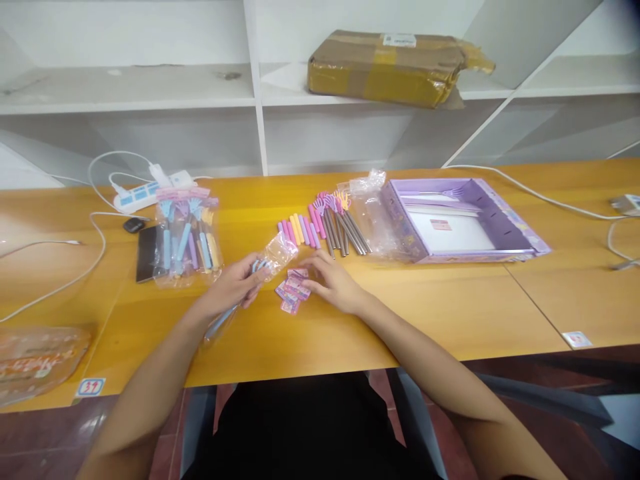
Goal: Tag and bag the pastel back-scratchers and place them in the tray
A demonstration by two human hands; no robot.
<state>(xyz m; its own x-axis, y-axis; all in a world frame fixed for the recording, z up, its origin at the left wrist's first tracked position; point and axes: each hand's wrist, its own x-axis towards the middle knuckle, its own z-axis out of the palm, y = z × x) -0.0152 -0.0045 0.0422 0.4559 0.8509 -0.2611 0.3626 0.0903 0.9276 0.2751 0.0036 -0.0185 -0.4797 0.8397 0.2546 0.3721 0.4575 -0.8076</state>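
My left hand (235, 287) is closed round a blue back scratcher (220, 323) in a clear plastic sleeve, whose loose end points up and right. My right hand (333, 280) rests with bent, parted fingers at a small pile of pink and purple cards (293, 291); whether it grips one is unclear. Just behind lie several pink, yellow and purple handle tubes (299, 230). Beside them are metal rods with colourful hand-shaped heads (345, 230). Several bagged back scratchers (186, 240) lie to the left.
A purple open box (425, 244) stands at the right, with clear plastic bags (373, 217) against its left side. A power strip (140, 195) with white cables, a dark flat object (146, 254) and an orange-printed bag (43, 363) are left. A taped carton (380, 67) sits on the shelf.
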